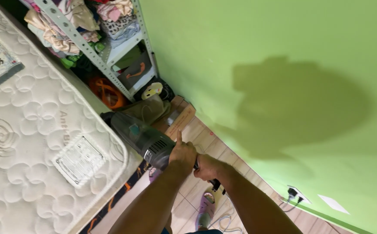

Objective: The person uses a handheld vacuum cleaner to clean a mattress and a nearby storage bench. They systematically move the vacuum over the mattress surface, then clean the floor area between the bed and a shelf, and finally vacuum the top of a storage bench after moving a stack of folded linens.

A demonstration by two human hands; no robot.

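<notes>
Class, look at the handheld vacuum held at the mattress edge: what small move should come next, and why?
Probably slide the handheld vacuum along the mattress edge. Its nozzle already meets that edge, and both the left hand and right hand hold its rear end.

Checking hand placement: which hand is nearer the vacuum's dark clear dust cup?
Left. The left hand grips the handheld vacuum just behind the dust cup; the right hand sits farther back.

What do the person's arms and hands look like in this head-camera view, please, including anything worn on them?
Both forearms are bare to the bottom edge of the picture: no sleeves, gloves, watch or bracelet show. The left hand and right hand carry no visible rings, though the fingers are partly hidden. Fine detail such as nails is too small to tell.
</notes>
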